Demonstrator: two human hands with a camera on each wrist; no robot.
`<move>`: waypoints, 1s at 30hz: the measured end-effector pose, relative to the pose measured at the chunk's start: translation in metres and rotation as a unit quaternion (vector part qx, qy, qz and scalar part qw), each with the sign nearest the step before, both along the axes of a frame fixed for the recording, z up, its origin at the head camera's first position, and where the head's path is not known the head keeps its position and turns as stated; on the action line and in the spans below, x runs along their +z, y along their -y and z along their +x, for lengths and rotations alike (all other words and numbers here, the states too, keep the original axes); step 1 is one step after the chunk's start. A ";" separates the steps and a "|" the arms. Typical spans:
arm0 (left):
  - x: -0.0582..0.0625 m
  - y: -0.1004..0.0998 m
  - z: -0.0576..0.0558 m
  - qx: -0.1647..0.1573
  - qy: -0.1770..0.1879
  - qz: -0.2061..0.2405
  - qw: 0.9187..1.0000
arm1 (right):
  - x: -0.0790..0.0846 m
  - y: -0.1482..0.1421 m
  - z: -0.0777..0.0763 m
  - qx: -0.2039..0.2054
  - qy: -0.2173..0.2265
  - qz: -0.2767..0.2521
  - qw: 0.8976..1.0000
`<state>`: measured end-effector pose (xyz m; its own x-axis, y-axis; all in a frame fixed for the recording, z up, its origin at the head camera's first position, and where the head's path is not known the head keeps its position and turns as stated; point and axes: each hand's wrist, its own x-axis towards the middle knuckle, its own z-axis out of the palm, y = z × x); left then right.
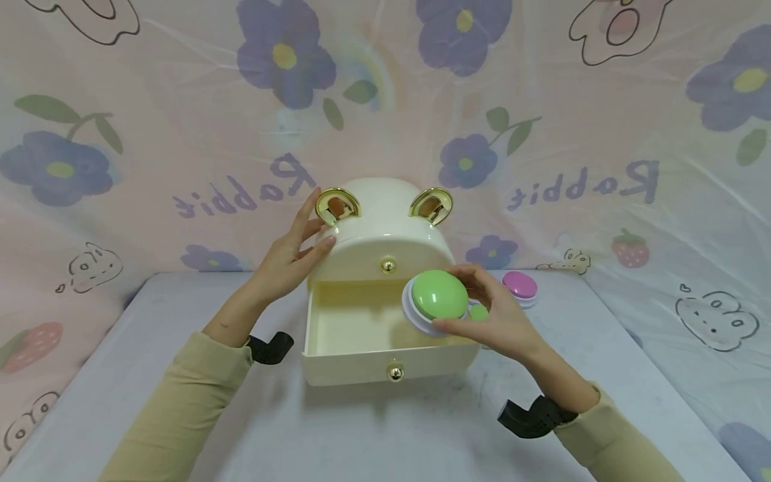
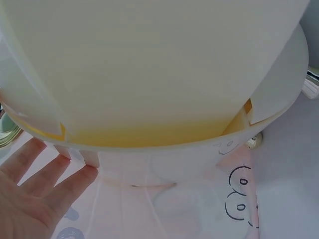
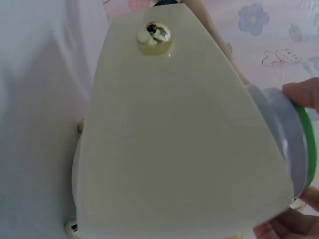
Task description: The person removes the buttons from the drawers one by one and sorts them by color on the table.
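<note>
A cream drawer box [image 1: 385, 207] with gold ears stands on the table, its lower drawer [image 1: 352, 369] pulled out. My left hand [image 1: 288, 264] rests on the box's left side near the ear, fingers extended; the left wrist view shows those fingertips [image 2: 82, 174] against the wall. My right hand [image 1: 502, 314] pinches a round button [image 1: 440, 294], green dome on a white base, between thumb and fingers. It is tilted over the right part of the drawer. In the right wrist view the button [image 3: 294, 134] shows side-on beyond the drawer front [image 3: 174, 134].
To the right of the box, a pink-domed button [image 1: 519, 285] sits on the white table [image 1: 385, 442]. Another small green thing [image 1: 478, 312] is partly hidden behind my right hand. A patterned cloth [image 1: 385, 134] hangs close behind the box.
</note>
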<state>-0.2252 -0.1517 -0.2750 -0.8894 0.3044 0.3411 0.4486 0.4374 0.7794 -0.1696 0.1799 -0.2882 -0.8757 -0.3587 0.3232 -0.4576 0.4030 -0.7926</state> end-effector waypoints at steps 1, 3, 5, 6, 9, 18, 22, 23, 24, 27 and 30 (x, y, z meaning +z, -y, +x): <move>0.000 0.000 0.000 -0.001 -0.001 0.001 1.000 | -0.001 -0.003 0.000 -0.001 -0.004 -0.009 1.000; 0.000 0.000 0.000 0.000 -0.003 0.001 1.000 | -0.003 -0.009 0.001 -0.002 -0.015 -0.029 0.999; 0.000 0.000 -0.001 0.000 -0.004 0.001 1.000 | -0.004 -0.014 0.002 -0.002 -0.026 -0.042 0.999; 0.000 0.000 -0.001 0.000 -0.004 0.001 1.000 | -0.005 -0.016 0.002 -0.001 -0.030 -0.049 0.998; -0.001 0.000 -0.001 0.001 -0.002 0.001 1.000 | -0.006 -0.024 0.002 0.003 -0.044 -0.072 0.996; -0.001 0.000 0.000 -0.001 -0.008 0.005 1.000 | -0.014 -0.051 0.003 -0.025 -0.061 -0.136 0.988; -0.001 0.000 0.000 -0.002 -0.009 0.006 1.000 | -0.020 -0.062 0.002 -0.052 -0.057 -0.148 0.986; -0.001 0.000 0.000 -0.001 -0.009 0.006 1.000 | -0.021 -0.065 0.002 -0.057 -0.055 -0.152 0.985; -0.001 0.000 0.000 -0.001 -0.008 0.005 1.000 | -0.023 -0.068 0.002 -0.062 -0.053 -0.156 0.984; -0.001 0.000 0.000 0.001 -0.006 0.003 1.000 | -0.027 -0.074 0.001 -0.076 -0.050 -0.159 0.983; -0.001 0.000 0.000 0.000 -0.005 0.002 1.000 | -0.031 -0.080 -0.002 -0.089 -0.049 -0.158 0.982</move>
